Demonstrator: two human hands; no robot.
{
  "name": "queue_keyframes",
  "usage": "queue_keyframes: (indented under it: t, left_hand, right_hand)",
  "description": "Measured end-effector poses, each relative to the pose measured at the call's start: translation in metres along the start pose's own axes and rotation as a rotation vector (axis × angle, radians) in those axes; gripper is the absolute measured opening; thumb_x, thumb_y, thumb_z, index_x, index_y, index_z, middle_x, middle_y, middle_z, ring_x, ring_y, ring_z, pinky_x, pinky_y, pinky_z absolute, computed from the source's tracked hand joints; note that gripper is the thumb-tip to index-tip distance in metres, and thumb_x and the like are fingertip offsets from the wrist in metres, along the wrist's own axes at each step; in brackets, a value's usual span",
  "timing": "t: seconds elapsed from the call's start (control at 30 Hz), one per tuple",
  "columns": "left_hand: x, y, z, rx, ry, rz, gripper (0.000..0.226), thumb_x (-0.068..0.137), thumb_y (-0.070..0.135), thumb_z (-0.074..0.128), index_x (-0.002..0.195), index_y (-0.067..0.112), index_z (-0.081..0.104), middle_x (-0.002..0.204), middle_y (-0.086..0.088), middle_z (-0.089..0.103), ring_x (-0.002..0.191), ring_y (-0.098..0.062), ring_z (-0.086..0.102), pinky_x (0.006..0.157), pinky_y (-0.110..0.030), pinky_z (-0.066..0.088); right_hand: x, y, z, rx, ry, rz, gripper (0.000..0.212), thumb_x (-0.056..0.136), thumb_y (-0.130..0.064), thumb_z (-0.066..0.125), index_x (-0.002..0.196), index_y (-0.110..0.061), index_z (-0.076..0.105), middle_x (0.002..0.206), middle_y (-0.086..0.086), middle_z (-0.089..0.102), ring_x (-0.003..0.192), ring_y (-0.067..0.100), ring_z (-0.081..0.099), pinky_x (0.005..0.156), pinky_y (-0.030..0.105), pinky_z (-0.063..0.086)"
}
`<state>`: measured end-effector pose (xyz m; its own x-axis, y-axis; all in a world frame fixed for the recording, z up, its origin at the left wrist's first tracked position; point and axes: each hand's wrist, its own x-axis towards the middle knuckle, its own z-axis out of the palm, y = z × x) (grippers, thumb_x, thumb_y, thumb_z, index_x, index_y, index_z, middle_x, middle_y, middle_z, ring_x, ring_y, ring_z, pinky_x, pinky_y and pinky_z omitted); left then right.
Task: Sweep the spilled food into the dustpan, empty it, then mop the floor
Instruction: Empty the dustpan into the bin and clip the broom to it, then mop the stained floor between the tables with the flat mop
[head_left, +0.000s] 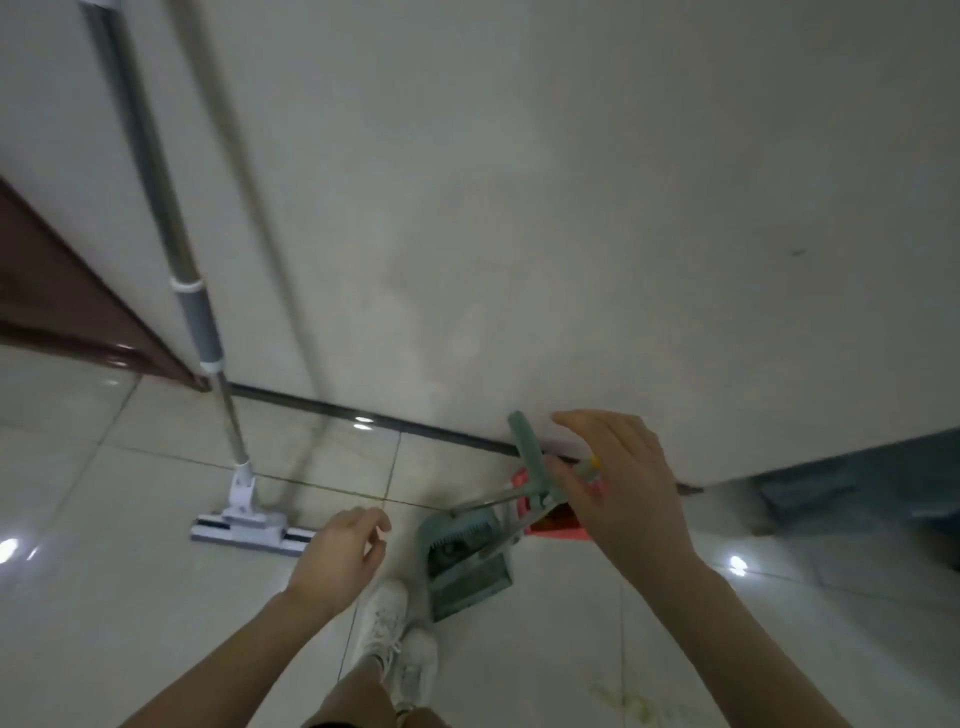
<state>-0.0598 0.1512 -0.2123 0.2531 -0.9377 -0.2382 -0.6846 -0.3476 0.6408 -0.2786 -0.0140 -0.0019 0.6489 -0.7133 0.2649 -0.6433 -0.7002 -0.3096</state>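
Observation:
A green dustpan (464, 558) stands on the floor tiles by the wall, its long handle (525, 452) rising toward me. Behind it a red broom head (558, 525) rests against the wall base. My right hand (621, 483) hovers at the tops of the green handle and a second handle with a yellow tip (592, 464), fingers spread and loosely around them. My left hand (340, 556) hangs over the floor with curled fingers, holding nothing. A flat mop (248, 527) leans against the wall at the left, its grey pole (171, 234) running upward.
A dark red door frame (62, 306) fills the left edge. A dark baseboard strip (374, 418) runs along the wall. A dark grey object (862, 488) sits low at the right. My white shoes (395, 644) stand near the dustpan. A faint yellowish smear (628, 701) marks the tile.

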Motion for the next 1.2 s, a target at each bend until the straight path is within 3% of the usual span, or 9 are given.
queue_keyframes:
  t: [0.13, 0.33, 0.47, 0.6, 0.8, 0.9, 1.03, 1.13, 1.2]
  left_hand:
    - [-0.051, -0.022, -0.026, -0.064, 0.080, -0.227, 0.018, 0.088, 0.024, 0.062, 0.099, 0.035, 0.053, 0.089, 0.011, 0.063, 0.080, -0.004, 0.059, 0.068, -0.012, 0.044]
    - [-0.071, -0.038, -0.093, -0.268, 0.455, -0.422, 0.018, 0.089, 0.022, 0.063, 0.104, 0.027, 0.056, 0.086, 0.006, 0.062, 0.075, -0.002, 0.057, 0.063, -0.016, 0.041]
    - [-0.049, -0.057, -0.136, -0.387, 0.567, -0.430, 0.028, 0.087, 0.027, 0.065, 0.113, 0.028, 0.055, 0.089, 0.005, 0.061, 0.082, -0.005, 0.057, 0.068, -0.019, 0.042]
    - [-0.001, -0.076, -0.180, -0.464, 0.697, -0.348, 0.037, 0.083, 0.021, 0.069, 0.118, 0.024, 0.056, 0.095, 0.002, 0.061, 0.082, -0.004, 0.054, 0.067, -0.004, 0.035]
    - [0.081, -0.105, -0.229, -0.429, 0.657, -0.258, 0.060, 0.081, 0.031, 0.069, 0.136, 0.025, 0.043, 0.126, 0.000, 0.051, 0.113, -0.016, 0.048, 0.094, -0.028, 0.041]
    - [0.117, -0.110, -0.244, -0.390, 0.697, -0.250, 0.054, 0.082, 0.034, 0.069, 0.132, 0.024, 0.049, 0.120, -0.004, 0.055, 0.108, -0.023, 0.051, 0.093, -0.033, 0.044]
    - [0.147, -0.106, -0.243, -0.482, 0.646, -0.283, 0.041, 0.088, 0.041, 0.061, 0.123, 0.025, 0.050, 0.106, 0.000, 0.057, 0.093, -0.019, 0.057, 0.085, -0.037, 0.050]
    - [0.158, -0.108, -0.236, -0.569, 0.614, -0.301, 0.032, 0.089, 0.040, 0.059, 0.116, 0.025, 0.050, 0.103, 0.001, 0.059, 0.087, -0.017, 0.059, 0.080, -0.036, 0.051]
    - [0.159, -0.112, -0.238, -0.573, 0.596, -0.283, 0.026, 0.090, 0.039, 0.060, 0.109, 0.024, 0.051, 0.099, 0.001, 0.059, 0.081, -0.015, 0.058, 0.073, -0.030, 0.048]
  right_hand:
    - [0.025, -0.036, 0.028, 0.119, -0.059, -0.240, 0.037, 0.094, -0.043, 0.049, 0.113, -0.016, 0.066, 0.106, -0.002, 0.067, 0.098, 0.016, 0.058, 0.087, 0.028, 0.046]
    - [0.087, -0.110, 0.072, 0.201, -0.167, -0.536, 0.033, 0.089, -0.033, 0.055, 0.113, -0.016, 0.067, 0.107, 0.000, 0.067, 0.099, 0.023, 0.062, 0.083, 0.043, 0.050]
    - [0.148, -0.167, 0.081, 0.094, -0.108, -0.735, 0.034, 0.082, -0.026, 0.064, 0.113, -0.013, 0.068, 0.106, 0.005, 0.067, 0.097, 0.028, 0.063, 0.081, 0.043, 0.050]
    - [0.231, -0.219, 0.082, -0.117, -0.012, -0.930, 0.039, 0.076, -0.019, 0.072, 0.113, -0.011, 0.067, 0.108, 0.012, 0.065, 0.098, 0.035, 0.060, 0.084, 0.045, 0.047]
    - [0.337, -0.282, 0.103, -0.600, -0.066, -1.178, 0.025, 0.076, -0.011, 0.059, 0.101, -0.011, 0.066, 0.102, 0.013, 0.062, 0.097, 0.035, 0.057, 0.098, 0.045, 0.033]
    - [0.364, -0.286, 0.109, -0.706, -0.103, -1.203, 0.027, 0.082, -0.017, 0.042, 0.096, -0.011, 0.065, 0.093, 0.011, 0.061, 0.091, 0.034, 0.057, 0.098, 0.044, 0.033]
    - [0.378, -0.273, 0.121, -0.771, -0.154, -1.211, 0.021, 0.078, -0.017, 0.050, 0.091, -0.010, 0.064, 0.086, 0.010, 0.059, 0.085, 0.032, 0.056, 0.097, 0.045, 0.038]
    - [0.385, -0.270, 0.127, -0.822, -0.140, -1.187, 0.008, 0.077, -0.018, 0.063, 0.079, -0.010, 0.062, 0.073, 0.008, 0.055, 0.071, 0.029, 0.054, 0.082, 0.040, 0.036]
    - [0.388, -0.269, 0.127, -0.864, -0.158, -1.208, 0.027, 0.070, -0.030, 0.079, 0.074, -0.010, 0.061, 0.066, 0.007, 0.052, 0.064, 0.028, 0.052, 0.073, 0.038, 0.031]
